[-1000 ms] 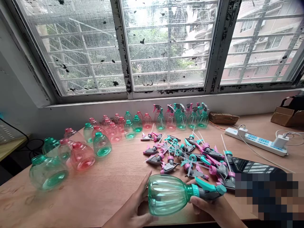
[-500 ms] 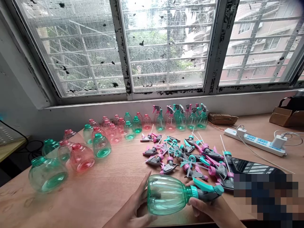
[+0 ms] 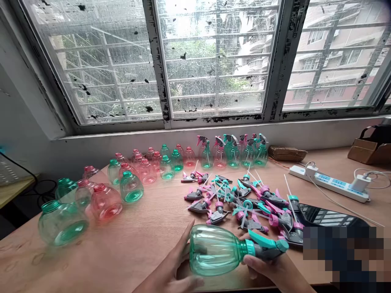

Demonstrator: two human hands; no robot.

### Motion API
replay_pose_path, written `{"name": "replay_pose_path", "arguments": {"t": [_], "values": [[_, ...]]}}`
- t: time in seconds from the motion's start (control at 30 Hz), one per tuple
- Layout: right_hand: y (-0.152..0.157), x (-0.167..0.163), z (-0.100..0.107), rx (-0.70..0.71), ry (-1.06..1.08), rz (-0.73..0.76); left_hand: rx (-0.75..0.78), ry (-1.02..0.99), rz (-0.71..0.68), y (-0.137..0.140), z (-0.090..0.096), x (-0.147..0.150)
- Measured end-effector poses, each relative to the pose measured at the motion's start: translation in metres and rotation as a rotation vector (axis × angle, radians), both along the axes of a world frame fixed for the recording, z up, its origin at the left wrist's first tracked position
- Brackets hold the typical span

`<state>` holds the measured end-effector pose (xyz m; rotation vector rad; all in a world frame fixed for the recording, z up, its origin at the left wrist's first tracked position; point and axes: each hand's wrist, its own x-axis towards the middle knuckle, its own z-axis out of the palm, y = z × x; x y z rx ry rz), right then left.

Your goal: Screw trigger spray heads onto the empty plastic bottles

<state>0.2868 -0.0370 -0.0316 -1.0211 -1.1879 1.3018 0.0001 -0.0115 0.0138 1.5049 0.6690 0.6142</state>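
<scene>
A person holds a green bottle [image 3: 215, 250] sideways in front of the heap [image 3: 240, 201] of loose spray heads, its teal-and-grey head [image 3: 267, 244] pointing right. The right hand [image 3: 271, 270] is clamped around that head near the collar; the left hand [image 3: 174, 264] cups the base, though whether it grips cannot be told. The hands are apart, the bottle between them.

Left of the heap, open red and green bottles [image 3: 105, 201] stand on the table [image 3: 146, 236]; behind it, sprayers [image 3: 220, 156] with heads fitted line the wall. To its right lie a black slab [image 3: 334, 215], near the loose heads, and a power strip [image 3: 326, 181].

The likeliest mishap is a slip: the base looks smooth, and slack support on the left could let it roll or drop as the right hand twists. A collar sitting crooked on its threads could bind or leak; the seating is too fine to judge here. Straws jut from the heap, and a bottle swung over them could catch one and drag loose heads onto the slab.
</scene>
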Motion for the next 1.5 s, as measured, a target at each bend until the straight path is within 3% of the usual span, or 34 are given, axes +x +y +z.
{"name": "replay_pose_path", "arguments": {"t": [0.17, 0.43, 0.77, 1.0, 1.27, 1.5], "values": [[0.000, 0.000, 0.003, 0.004, -0.006, 0.005, -0.037, -0.044, 0.013, 0.003, -0.008, -0.005], [-0.001, 0.000, 0.008, 0.041, -0.037, 0.016, 0.006, -0.003, -0.013, 0.002, 0.003, -0.002], [0.000, 0.001, 0.002, 0.027, -0.046, -0.006, -0.054, -0.031, 0.012, 0.002, -0.005, -0.003], [0.000, -0.001, 0.004, -0.012, -0.087, -0.039, 0.012, -0.011, -0.030, 0.003, 0.007, -0.001], [-0.001, 0.002, 0.003, 0.045, -0.045, -0.008, 0.054, 0.084, 0.028, -0.003, 0.004, -0.002], [0.000, 0.002, 0.005, 0.078, 0.007, 0.038, 0.001, -0.008, -0.007, 0.001, 0.002, -0.004]]}}
